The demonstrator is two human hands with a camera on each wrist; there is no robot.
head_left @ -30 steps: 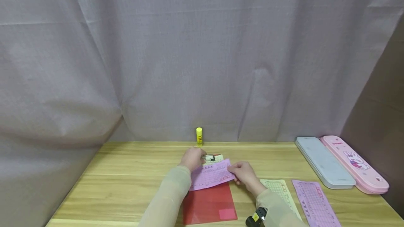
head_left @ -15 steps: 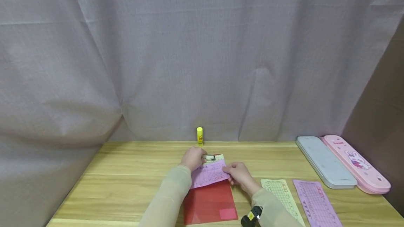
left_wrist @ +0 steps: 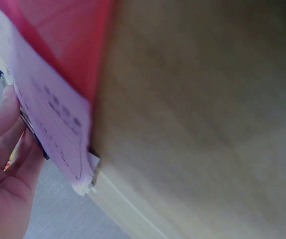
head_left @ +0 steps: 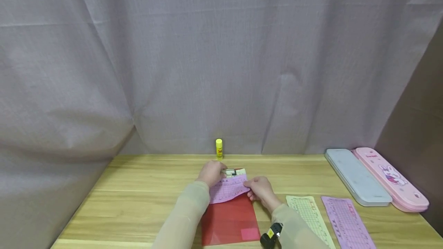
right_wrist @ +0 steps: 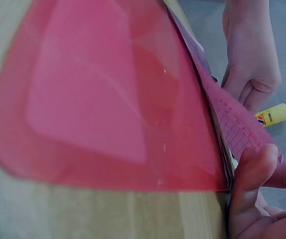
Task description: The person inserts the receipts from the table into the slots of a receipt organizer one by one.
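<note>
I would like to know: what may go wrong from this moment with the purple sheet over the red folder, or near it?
The purple sheet bends toward the right hand, which pinches its edge, so it might crease. The left hand has its fingers at the metal clip and could get nipped. The yellow glue stick stands upright just behind that hand and might be knocked over.

At the lower right, your right grip [right_wrist: 262,196] pinches the corner of the purple paper [right_wrist: 237,127] between thumb and finger. The paper, printed with a grid, slants along the edge of the red board [right_wrist: 182,99], whose pinker patch [right_wrist: 88,89] looms large before you. Beyond the paper you see your left grip [right_wrist: 252,69], near a yellow tube [right_wrist: 277,114]. Pale bench [right_wrist: 128,214] shows below the board.
</note>
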